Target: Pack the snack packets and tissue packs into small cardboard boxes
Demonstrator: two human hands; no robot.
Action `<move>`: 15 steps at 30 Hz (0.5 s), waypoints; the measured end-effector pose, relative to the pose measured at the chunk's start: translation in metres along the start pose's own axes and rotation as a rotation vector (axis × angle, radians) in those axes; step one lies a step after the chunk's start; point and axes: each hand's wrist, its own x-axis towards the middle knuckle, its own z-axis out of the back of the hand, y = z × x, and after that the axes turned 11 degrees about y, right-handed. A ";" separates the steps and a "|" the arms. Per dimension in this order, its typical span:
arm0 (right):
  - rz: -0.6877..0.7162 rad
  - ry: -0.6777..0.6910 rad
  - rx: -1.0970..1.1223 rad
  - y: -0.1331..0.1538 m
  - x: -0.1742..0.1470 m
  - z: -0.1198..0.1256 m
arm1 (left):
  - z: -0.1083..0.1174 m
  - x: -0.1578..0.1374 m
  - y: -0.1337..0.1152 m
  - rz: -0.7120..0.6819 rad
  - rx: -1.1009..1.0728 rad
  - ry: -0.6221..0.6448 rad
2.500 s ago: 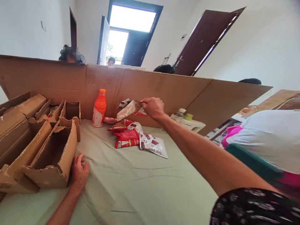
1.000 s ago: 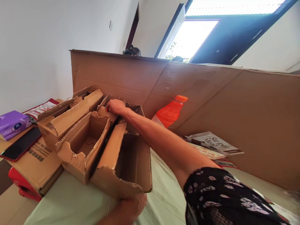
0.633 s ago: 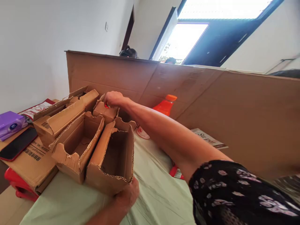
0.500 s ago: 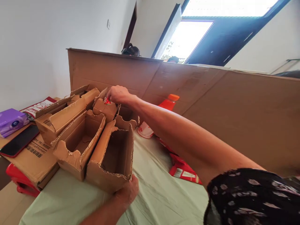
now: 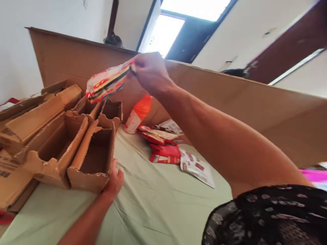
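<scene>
One packet [image 5: 108, 83], print blurred | right hand [image 5: 154, 72] pinching it | left hand [image 5: 114, 183] against box [image 5: 88, 179], grip unclear

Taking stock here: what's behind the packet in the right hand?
Behind the packet, the brown cardboard panel shows above it; whatever the packet and right hand cover can't be seen.

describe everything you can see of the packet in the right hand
The packet looks like soft, glossy plastic, mainly red and white, with a dark stripe beside a yellowish one along its length and a little blue near its lower edge. Blur hides any lettering. The right hand grips one end, and the rest slants down to the left, in the air. Nothing else visibly touches it.
</scene>
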 end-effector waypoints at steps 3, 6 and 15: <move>-0.042 -0.099 0.143 -0.030 -0.051 0.046 | 0.004 0.006 0.001 -0.024 -0.009 0.057; -0.172 -0.084 0.147 -0.062 -0.110 0.079 | 0.009 0.007 -0.001 -0.030 0.012 0.084; -0.458 0.038 -0.239 -0.163 -0.220 0.058 | 0.008 -0.010 -0.015 0.064 0.063 0.071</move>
